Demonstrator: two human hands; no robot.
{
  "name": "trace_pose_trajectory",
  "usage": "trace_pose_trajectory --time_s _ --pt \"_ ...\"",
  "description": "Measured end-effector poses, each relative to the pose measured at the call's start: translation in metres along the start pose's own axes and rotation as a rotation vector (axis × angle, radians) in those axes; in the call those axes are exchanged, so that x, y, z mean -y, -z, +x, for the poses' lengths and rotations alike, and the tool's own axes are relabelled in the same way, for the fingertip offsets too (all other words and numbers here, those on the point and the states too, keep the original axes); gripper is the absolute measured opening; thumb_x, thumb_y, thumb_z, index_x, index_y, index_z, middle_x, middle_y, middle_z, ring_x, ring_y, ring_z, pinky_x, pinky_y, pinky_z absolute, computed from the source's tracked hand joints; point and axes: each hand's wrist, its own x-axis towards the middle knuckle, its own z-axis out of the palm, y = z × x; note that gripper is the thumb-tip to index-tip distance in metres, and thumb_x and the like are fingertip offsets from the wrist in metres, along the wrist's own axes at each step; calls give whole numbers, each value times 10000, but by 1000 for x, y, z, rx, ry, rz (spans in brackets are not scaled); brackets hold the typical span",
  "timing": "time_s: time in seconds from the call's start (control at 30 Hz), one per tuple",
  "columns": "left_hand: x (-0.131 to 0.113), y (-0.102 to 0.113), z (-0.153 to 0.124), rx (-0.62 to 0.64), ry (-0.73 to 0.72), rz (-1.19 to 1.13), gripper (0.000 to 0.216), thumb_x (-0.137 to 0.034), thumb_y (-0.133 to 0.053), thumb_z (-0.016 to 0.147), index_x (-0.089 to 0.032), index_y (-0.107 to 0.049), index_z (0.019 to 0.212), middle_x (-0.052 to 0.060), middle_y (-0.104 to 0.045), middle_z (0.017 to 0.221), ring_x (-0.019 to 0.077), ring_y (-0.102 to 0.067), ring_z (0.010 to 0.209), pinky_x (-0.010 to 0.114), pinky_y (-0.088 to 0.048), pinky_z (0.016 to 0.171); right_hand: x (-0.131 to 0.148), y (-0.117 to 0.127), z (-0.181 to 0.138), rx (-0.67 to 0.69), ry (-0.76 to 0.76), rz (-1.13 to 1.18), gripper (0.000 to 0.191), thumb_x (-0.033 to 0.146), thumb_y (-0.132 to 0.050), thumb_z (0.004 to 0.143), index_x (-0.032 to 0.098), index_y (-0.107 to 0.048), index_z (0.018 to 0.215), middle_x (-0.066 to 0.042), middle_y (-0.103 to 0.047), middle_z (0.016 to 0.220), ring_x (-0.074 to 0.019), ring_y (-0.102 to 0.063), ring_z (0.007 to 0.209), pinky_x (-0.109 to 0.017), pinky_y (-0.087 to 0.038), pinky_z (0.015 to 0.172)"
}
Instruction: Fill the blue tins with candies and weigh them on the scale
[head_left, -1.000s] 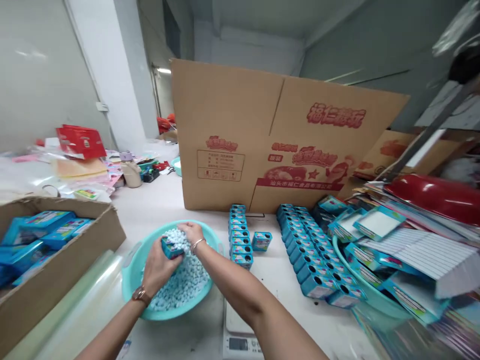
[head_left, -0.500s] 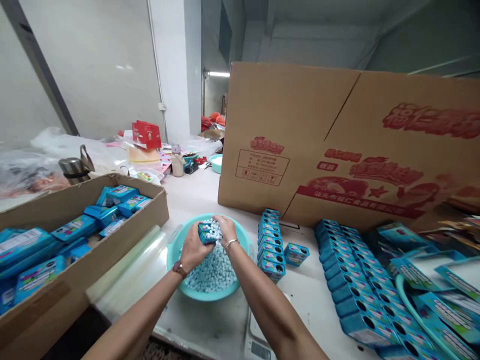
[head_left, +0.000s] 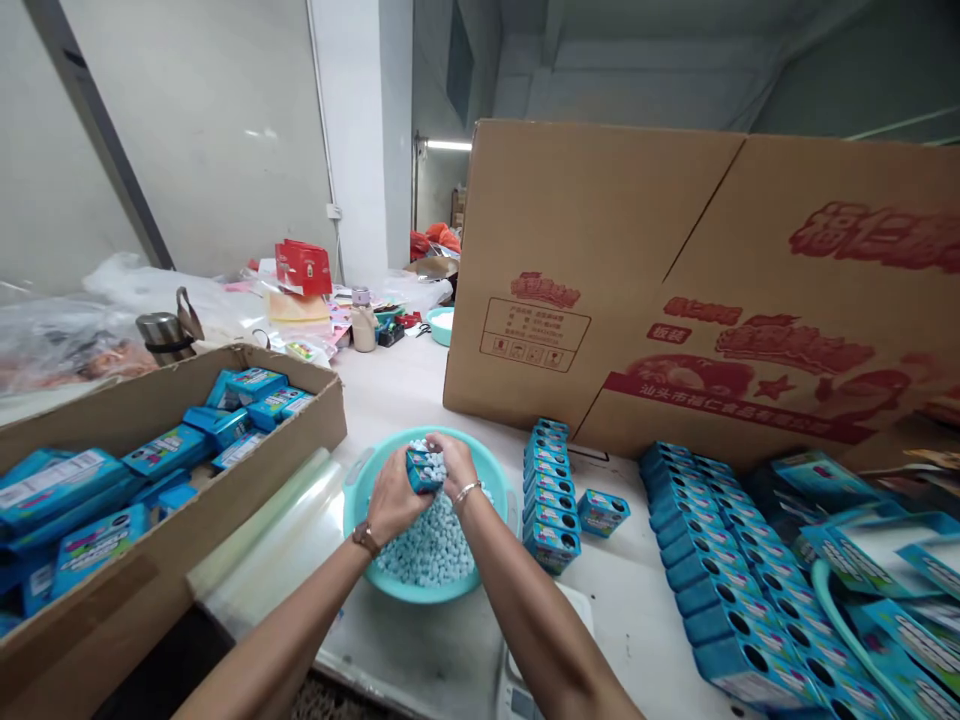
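A teal plastic basin (head_left: 358, 487) sits on the white table, heaped with small pale blue pellets (head_left: 427, 545). Over it, my left hand (head_left: 394, 495) grips a small blue box (head_left: 424, 470), tilted above the pellets. My right hand (head_left: 450, 462) is cupped against the box's open end, fingers curled with pellets under them. A watch is on my left wrist and a bracelet on my right. Just right of the basin stands a row of small blue boxes (head_left: 549, 490), with one lone box (head_left: 602, 511) beside it.
A large printed cardboard carton (head_left: 675, 290) stands behind. More rows of blue boxes (head_left: 720, 560) and flat blue cartons (head_left: 855, 560) fill the right. An open cardboard tray (head_left: 180, 520) with blue packs lies left, clear film (head_left: 262, 530) beside it. A scale (head_left: 517, 690) sits near the front edge.
The view has swung left and settled. Both hands have stayed over the basin, holding the small box against the pellets; their grip looks the same.
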Motion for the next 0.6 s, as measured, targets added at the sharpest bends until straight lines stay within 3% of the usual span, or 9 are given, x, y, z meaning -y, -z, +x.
trace_pose_trajectory --time_s 0.27,0.37,0.5,0.6 --pt "-1 3 -3 -5 -27 -30 650 -282 -706 647 -171 -445 1232 105 -608 1175 281 -599 1107 404 -477 953 -1 -4 -11 90 47 -97 286 450 -654 688 167 -662 648 -38 -667 671 -187 -606 696 -269 -462 646" --pt "-4 12 -4 7 -35 21 633 -317 -692 664 -167 -447 1228 108 -618 1165 272 -612 1083 371 -488 924 -2 5 -12 144 49 -156 341 493 -619 740 163 -703 740 -55 -703 756 -202 -630 751 -278 -476 676" --pt "-6 27 0 213 19 309 605 -352 -704 620 -179 -508 1165 121 -655 1107 308 -637 1021 369 -498 832 -4 40 -1 139 103 -461 404 497 -472 872 193 -715 979 -67 -719 1009 -217 -637 950 -311 -475 829" --pt "-5 21 4 386 63 451 528 -248 -745 483 -182 -593 983 129 -690 974 348 -667 894 380 -497 731 -17 64 10 56 77 -633 304 412 -555 847 192 -710 987 -92 -689 1104 -253 -577 1102 -347 -405 962"
